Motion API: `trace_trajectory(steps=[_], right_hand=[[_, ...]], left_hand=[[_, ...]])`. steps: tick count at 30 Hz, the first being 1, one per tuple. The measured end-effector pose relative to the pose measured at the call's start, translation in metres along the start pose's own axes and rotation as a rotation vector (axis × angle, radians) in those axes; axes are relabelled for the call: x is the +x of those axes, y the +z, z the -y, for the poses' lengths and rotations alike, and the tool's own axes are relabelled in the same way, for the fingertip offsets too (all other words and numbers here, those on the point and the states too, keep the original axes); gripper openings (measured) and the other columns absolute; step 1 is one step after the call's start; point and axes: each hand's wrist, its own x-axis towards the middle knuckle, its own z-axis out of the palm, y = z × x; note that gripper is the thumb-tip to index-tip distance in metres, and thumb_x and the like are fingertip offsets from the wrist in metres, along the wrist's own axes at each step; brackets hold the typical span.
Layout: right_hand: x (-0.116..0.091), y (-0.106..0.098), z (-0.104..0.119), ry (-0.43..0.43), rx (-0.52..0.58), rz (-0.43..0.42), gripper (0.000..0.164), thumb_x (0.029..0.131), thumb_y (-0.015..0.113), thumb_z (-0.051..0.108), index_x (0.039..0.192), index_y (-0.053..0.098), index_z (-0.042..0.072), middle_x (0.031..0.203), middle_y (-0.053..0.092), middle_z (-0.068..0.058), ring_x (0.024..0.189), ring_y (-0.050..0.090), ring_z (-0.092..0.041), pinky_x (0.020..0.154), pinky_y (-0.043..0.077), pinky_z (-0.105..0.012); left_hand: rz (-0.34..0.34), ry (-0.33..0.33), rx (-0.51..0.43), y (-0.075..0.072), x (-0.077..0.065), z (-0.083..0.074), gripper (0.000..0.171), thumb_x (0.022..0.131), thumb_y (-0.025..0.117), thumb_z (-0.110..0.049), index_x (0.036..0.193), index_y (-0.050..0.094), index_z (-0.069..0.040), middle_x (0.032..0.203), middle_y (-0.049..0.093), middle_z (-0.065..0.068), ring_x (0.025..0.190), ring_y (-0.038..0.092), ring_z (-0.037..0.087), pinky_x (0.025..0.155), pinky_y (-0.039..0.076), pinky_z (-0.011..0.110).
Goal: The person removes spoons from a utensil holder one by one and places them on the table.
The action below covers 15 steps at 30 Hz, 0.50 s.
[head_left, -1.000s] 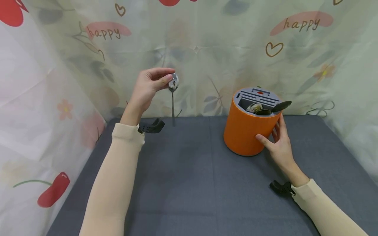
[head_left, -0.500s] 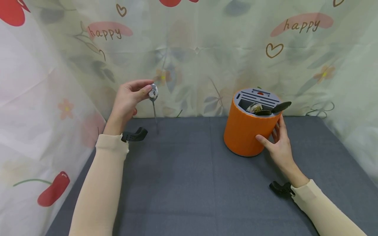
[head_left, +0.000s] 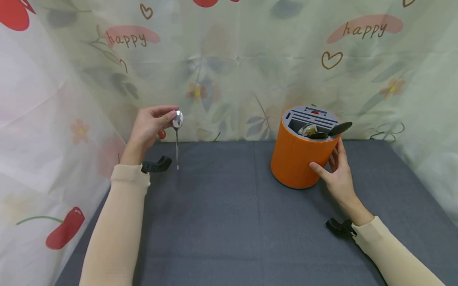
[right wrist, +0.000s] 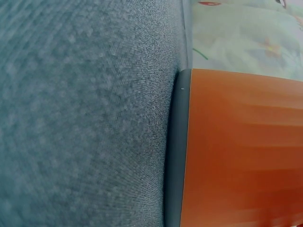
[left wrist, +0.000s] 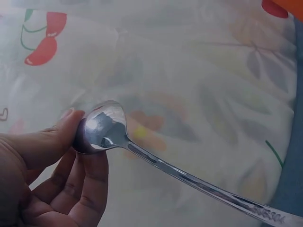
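Observation:
In the head view my left hand [head_left: 148, 127] pinches a metal spoon [head_left: 177, 129] by its bowl. The handle hangs down over the table, its end near the surface. Up close in the left wrist view, the shiny spoon bowl [left wrist: 105, 126] lies between thumb and fingers, and letters are stamped near the handle's end. My right hand [head_left: 340, 178] grips the lower right side of an orange round utensil holder [head_left: 302, 163], thumb in front and fingers round the far side. Its grey slotted top has an opening with several utensil ends in it. The right wrist view shows the holder's orange wall [right wrist: 246, 151], but no hand.
A dark grey cloth [head_left: 222, 214] covers the table. Patterned curtains [head_left: 236, 79] hang behind it and at both sides. A dark rounded utensil end [head_left: 340, 128] sticks out past the holder's right rim. A thin cord [head_left: 390, 133] shows at the back right.
My left hand has moved left and down, carrying the spoon away from the holder. My right hand and the holder have stayed in place.

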Motion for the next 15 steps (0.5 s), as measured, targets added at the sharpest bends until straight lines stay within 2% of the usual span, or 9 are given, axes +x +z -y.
trace_trajectory(steps=[3, 8, 15], right_hand=[[0.0, 0.0, 0.0, 0.004, -0.002, 0.0, 0.103, 0.097, 0.074, 0.006, 0.167, 0.006, 0.038, 0.173, 0.011, 0.004, 0.158, 0.018, -0.03, 0.128, 0.013, -0.053], [0.0, 0.0, 0.001, 0.014, -0.004, -0.001, 0.103, 0.097, 0.074, 0.007, 0.167, 0.005, 0.037, 0.174, 0.01, 0.004, 0.158, 0.017, -0.03, 0.128, 0.013, -0.053], [0.0, 0.001, 0.002, 0.026, -0.014, 0.0, 0.103, 0.097, 0.074, 0.008, 0.167, 0.004, 0.037, 0.174, 0.01, 0.004, 0.158, 0.017, -0.03, 0.128, 0.013, -0.052]], left_hand=[[0.003, -0.016, 0.075, -0.005, -0.001, 0.006, 0.04, 0.1, 0.073, -0.021, 0.133, 0.069, 0.002, 0.096, 0.075, -0.007, 0.081, 0.072, 0.009, 0.051, 0.044, 0.022], [0.02, -0.012, 0.081, -0.016, 0.0, 0.019, 0.041, 0.1, 0.072, -0.016, 0.134, 0.066, 0.007, 0.087, 0.074, -0.008, 0.066, 0.061, 0.008, 0.057, 0.049, 0.022], [0.023, -0.006, 0.051, -0.028, 0.0, 0.033, 0.038, 0.1, 0.072, -0.01, 0.131, 0.066, 0.01, 0.089, 0.076, -0.008, 0.075, 0.068, 0.007, 0.068, 0.056, 0.02]])
